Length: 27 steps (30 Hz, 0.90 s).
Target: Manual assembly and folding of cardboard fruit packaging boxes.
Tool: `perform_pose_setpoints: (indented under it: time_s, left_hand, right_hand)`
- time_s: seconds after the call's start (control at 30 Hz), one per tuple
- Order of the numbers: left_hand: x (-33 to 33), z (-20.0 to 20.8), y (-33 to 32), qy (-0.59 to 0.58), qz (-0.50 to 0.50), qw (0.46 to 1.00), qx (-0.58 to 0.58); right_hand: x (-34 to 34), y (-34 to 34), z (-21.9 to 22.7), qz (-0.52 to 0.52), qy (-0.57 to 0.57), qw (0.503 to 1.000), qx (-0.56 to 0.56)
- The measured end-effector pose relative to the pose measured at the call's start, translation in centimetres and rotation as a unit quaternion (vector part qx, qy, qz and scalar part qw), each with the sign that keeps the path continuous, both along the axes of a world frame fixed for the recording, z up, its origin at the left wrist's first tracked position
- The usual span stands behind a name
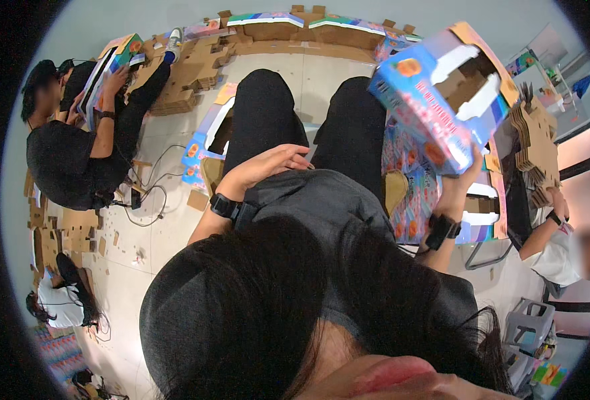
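Note:
My right hand [467, 175] is raised to the right and grips the lower corner of a printed cardboard box [412, 83]. The box is blue and pink with drawn fruit and blossoms, and a white-edged cutout opens its top. It hangs tilted beside my right knee. Across my waist lies my left hand [272, 165], its fingers stretched out and holding nothing. Below the raised box, several more printed boxes [408, 193] are stacked at my right side. Another such box [205, 143] stands by my left leg.
Flat brown cardboard stacks [192, 77] lie at the far left, and more cardboard [538, 143] stands at the right. A seated co-worker [75, 153] handles a similar box on the left; another person [572, 250] sits at the right. Cables [152, 207] and scraps litter the floor.

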State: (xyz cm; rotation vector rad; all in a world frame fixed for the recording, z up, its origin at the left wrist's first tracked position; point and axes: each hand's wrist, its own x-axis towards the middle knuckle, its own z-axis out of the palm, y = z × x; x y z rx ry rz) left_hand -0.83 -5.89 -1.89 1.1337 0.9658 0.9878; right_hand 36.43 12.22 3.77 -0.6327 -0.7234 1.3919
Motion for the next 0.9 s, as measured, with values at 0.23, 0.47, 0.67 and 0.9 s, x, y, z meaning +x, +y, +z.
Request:
perform_pose_setpoints:
  time_s: [0.23, 0.47, 0.67, 0.9]
  left_hand:
    - [-0.1, -0.6, 0.3, -0.028, -0.005, 0.999, -0.020]
    - [0.0, -0.4, 0.5, 0.005, -0.015, 1.000, -0.025]
    - [0.1, -0.2, 0.4, -0.018, -0.012, 0.999, -0.039]
    - [-0.1, -0.1, 0.4, -0.015, -0.008, 0.999, -0.031]
  right_hand:
    - [2.2, 5.8, 0.5, -0.101, 0.050, 0.992, -0.062]
    - [8.3, 13.6, -7.9, -0.124, 0.055, 0.983, -0.121]
    - [7.4, 14.0, -8.2, -0.237, 0.022, 0.964, -0.117]
    - [4.7, 11.2, -5.9, -0.666, -0.497, 0.553, -0.056]
